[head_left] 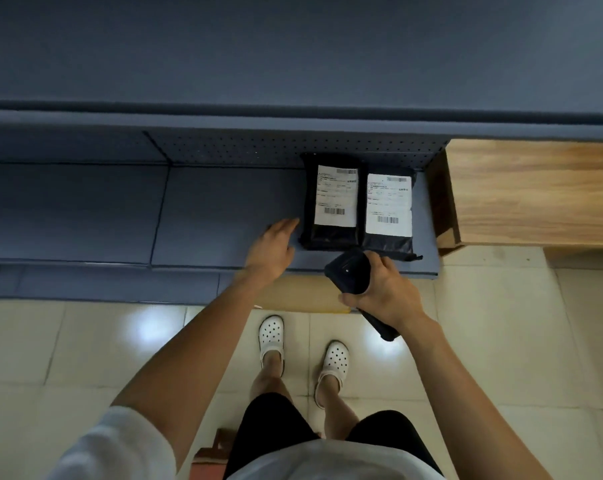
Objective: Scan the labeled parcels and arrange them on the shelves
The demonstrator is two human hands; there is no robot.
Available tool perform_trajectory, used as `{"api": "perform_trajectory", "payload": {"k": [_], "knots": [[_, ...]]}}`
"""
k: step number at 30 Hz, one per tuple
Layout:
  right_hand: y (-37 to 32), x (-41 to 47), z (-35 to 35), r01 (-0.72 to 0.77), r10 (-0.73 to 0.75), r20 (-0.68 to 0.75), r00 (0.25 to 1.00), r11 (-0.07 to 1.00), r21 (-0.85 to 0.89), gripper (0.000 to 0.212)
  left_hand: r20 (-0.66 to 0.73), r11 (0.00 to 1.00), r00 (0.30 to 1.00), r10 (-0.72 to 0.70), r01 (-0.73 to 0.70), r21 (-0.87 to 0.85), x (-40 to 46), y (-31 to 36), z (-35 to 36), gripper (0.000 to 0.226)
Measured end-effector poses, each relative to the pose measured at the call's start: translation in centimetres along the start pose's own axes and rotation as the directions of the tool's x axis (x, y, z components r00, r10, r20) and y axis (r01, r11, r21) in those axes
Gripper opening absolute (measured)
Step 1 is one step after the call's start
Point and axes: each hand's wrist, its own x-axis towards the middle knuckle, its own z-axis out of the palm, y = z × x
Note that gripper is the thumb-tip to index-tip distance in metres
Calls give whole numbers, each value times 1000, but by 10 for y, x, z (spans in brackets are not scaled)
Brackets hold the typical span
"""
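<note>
Two black parcels lie side by side on the lower blue-grey shelf [223,209], each with a white printed label facing up. The left parcel [331,233] sits against the perforated back panel; the right parcel [388,242] lies a little nearer the shelf's front edge. My left hand [274,251] hovers over the shelf with its fingers straight, the fingertips just beside the left parcel's lower left corner. My right hand [384,289] grips a black handheld scanner [348,275], whose head is over the shelf's front edge, close to the right parcel's near end.
An upper shelf [293,64] overhangs the back of the lower one. A wooden box [532,192] stands to the right of the shelf. A brown cardboard piece [303,292] lies under the shelf edge. My feet in white clogs stand on pale floor tiles [85,348].
</note>
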Motion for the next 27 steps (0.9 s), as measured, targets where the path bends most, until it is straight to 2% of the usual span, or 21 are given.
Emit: {"api": "perform_trajectory", "payload": {"k": [6,13,20,27], "knots": [[-107,9,30,217,-208,124,970,974,-66,95,-206,988,966,-156,155,-21,-81,-98,-50,60],[-281,-1,93,433,-391,230,891,885,-172,97,-327,906,846,-422,408,-114,-197,-244,-114,60],[-487,-34,196,660,-581,345,737,729,-182,94,-437,780,672,-598,613,-127,-325,-404,-186,55],[-648,-71,284,812,-692,438,574,548,-199,98,-486,636,486,-726,744,-206,-430,-527,-236,52]]}}
